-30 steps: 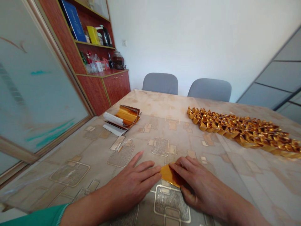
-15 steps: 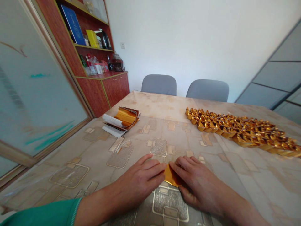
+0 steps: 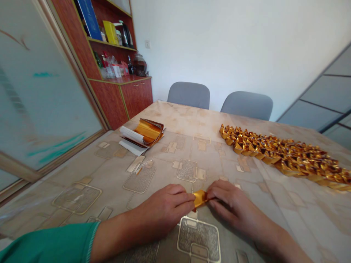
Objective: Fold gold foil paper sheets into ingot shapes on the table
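A small folded piece of gold foil paper (image 3: 200, 198) spans the gap between my two hands, low over the table. My left hand (image 3: 171, 204) pinches its left end, fingers closed together. At its right end, the fingertips of my right hand (image 3: 230, 202) close on the paper. Part of the piece is hidden behind the fingers. Off to the left lies a curled stack of gold foil sheets (image 3: 148, 132) with white backs. On the right stand rows of folded gold paper pieces (image 3: 274, 151), packed closely together.
The table (image 3: 90, 226) has a patterned cover. Two grey chairs (image 3: 189, 95) (image 3: 246, 105) stand at its far side. A red-brown cabinet (image 3: 108, 98) with shelves holds a kettle (image 3: 126, 34) and jars. A frosted glass door (image 3: 49, 95) borders the left.
The gold paper has gone from a wider, flatter shape to a narrower folded strip. My right hand has turned and now pinches its right end. The view has shifted slightly.
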`<state>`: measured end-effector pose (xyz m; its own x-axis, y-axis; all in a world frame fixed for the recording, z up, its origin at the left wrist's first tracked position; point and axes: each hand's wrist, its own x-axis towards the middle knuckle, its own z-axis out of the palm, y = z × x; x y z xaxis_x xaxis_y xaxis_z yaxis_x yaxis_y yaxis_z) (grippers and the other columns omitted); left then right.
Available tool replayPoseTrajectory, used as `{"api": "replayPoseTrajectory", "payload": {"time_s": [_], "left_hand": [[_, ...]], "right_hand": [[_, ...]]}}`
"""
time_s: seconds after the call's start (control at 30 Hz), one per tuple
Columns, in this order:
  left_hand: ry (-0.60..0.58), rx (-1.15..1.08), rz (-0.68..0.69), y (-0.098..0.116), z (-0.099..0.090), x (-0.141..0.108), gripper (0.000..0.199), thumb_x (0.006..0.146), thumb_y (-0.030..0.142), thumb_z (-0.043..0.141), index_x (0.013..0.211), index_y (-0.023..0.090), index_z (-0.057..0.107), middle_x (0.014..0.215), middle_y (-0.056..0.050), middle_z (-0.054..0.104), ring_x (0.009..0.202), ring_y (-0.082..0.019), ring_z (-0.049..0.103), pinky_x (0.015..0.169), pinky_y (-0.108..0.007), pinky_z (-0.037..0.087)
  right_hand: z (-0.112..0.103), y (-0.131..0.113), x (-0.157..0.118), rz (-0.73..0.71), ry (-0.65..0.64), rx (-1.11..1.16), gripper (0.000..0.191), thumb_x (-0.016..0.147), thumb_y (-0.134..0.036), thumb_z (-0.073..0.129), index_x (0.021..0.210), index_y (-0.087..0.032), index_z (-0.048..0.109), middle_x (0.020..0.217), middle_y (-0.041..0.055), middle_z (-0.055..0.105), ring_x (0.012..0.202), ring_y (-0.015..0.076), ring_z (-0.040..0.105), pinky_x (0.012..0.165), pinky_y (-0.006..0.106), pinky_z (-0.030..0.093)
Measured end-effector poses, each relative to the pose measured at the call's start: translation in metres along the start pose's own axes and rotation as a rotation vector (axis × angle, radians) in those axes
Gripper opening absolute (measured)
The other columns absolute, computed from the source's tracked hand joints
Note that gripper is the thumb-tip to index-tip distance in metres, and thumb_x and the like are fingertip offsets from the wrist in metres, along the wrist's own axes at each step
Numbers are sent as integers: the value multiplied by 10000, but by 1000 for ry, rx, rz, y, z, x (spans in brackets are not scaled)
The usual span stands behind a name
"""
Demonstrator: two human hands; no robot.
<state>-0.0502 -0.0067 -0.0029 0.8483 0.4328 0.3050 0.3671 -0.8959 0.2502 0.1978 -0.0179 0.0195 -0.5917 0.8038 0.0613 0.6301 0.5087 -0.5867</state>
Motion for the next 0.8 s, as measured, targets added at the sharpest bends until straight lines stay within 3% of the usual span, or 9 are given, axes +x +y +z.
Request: {"api": "replayPoseTrajectory", "payload": {"time_s": [0.2, 0.3, 0.43, 0.8], "left_hand": [[-56, -88, -65, 4, -4, 0, 280, 951, 105, 437, 1171, 187, 591, 1067, -75, 687, 963, -199, 613, 884, -332, 499], [-75, -83, -78, 5, -5, -1, 346, 937, 98, 464, 1258, 201, 543, 1103, -65, 671, 973, -196, 606, 878, -321, 505], [-65, -32, -33, 5, -4, -2, 419, 930, 90, 486, 1339, 182, 488, 1136, -76, 667, 1004, -200, 607, 904, -326, 507], [-11, 20, 16, 5, -3, -1, 338, 946, 123, 491, 1279, 161, 539, 1038, -85, 683, 950, -199, 619, 855, -321, 527]], "right_hand": [[7, 6, 7, 88, 54, 63, 134, 944, -160, 535, 882, -201, 647, 852, 20, 638, 808, 175, 574, 729, 307, 438], [8, 7, 8, 110, 65, 55, 139, 938, -169, 552, 842, -194, 649, 817, 21, 641, 787, 180, 574, 710, 311, 426], [9, 10, 10, 109, 87, 9, 123, 922, -156, 589, 827, -200, 654, 789, 15, 650, 777, 182, 569, 707, 314, 405], [17, 16, 15, 125, 164, -70, 88, 879, -152, 658, 842, -228, 635, 830, 4, 648, 828, 202, 560, 759, 342, 379]]}}
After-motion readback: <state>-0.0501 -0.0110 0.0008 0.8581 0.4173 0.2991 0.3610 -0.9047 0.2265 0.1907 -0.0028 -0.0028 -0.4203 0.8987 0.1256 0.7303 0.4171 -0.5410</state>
